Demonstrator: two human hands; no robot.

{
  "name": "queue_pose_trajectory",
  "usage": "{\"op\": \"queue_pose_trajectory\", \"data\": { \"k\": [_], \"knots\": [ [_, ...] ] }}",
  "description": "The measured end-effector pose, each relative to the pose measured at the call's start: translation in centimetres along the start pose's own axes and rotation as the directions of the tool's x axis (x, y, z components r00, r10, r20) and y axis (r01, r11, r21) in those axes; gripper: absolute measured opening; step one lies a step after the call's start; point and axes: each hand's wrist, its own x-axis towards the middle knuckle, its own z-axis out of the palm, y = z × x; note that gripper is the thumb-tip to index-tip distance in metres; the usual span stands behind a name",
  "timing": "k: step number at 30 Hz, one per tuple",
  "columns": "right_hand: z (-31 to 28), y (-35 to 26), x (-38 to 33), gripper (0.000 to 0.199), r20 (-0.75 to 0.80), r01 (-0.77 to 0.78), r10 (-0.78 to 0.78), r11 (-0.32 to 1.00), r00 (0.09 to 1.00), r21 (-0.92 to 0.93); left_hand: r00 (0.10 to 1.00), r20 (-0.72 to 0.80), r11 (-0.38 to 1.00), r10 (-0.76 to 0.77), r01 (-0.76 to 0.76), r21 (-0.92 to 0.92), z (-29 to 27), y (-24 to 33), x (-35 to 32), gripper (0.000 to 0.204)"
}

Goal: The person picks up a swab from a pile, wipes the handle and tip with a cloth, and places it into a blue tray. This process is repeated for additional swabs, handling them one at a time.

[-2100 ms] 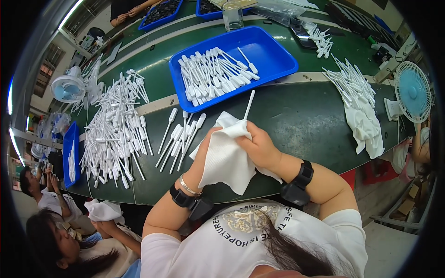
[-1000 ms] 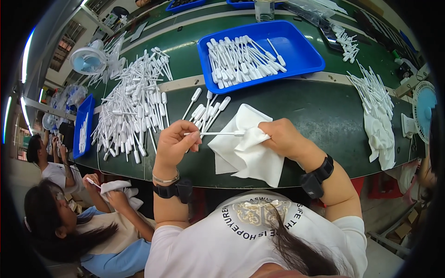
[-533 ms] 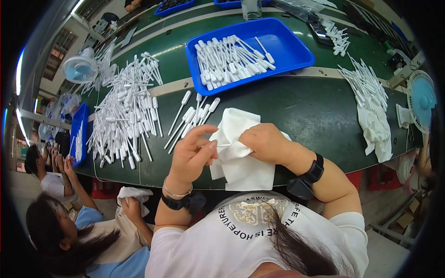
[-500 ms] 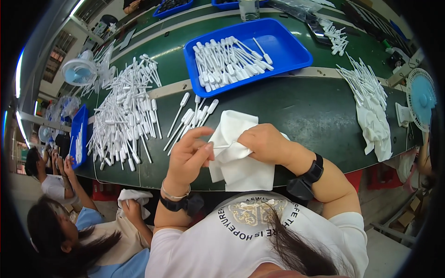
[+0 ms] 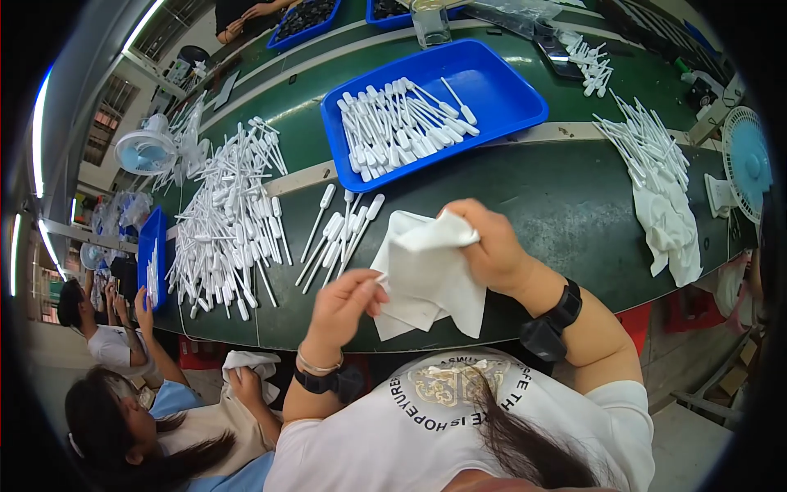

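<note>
From my end I see the right hand [image 5: 496,254] gripping the upper right corner of a white cloth [image 5: 433,283], which hangs in folds over the near edge of the green table [image 5: 533,193]. The left hand [image 5: 344,305] pinches a small white end [image 5: 380,279] at the cloth's left side; I can't tell whether it is a dropper's stem or a cloth edge.

If that pinch is on a stem, I'd worry about a light fingertip hold letting it slip while the cloth is pulled. A wide swing left could also drag the cloth through the loose droppers [image 5: 338,232] just beyond the left hand and scatter them.

The big blue tray [image 5: 500,82] on the far side has droppers [image 5: 402,131] crowded into its left part, one lying apart toward the right. Far left, a smaller blue tray [image 5: 147,234] holds a few more. At the far side, a blue tray [image 5: 334,15] carries dark pieces; the glass jar's [image 5: 431,26] contents I can't make out.
</note>
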Motion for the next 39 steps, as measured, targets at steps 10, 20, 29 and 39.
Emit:
{"op": "queue_pose_trajectory", "data": {
  "k": [10,20,29,39],
  "knots": [
    [0.3,0.8,0.4,0.019,-0.206,-0.334,0.404,0.892,0.891,0.304,0.969,0.230,0.961,-0.093,0.027,0.275,3.4,1.2,0.2,0.010],
    [-0.9,2.9,1.1,0.014,-0.249,-0.414,0.387,0.908,0.888,-0.064,0.969,0.240,0.724,0.063,-0.210,0.657,1.6,6.0,2.2,0.007],
    [0.6,2.8,0.5,0.012,0.101,-0.345,0.365,0.923,0.926,-0.172,0.960,0.164,0.211,0.226,-0.212,0.954,-3.1,8.0,17.0,0.016],
    [0.7,2.2,0.2,0.012,0.154,-0.339,0.366,0.924,0.918,-0.176,1.000,-0.013,0.764,0.018,-0.005,0.645,-2.2,6.8,21.2,0.030]
  ]
}}
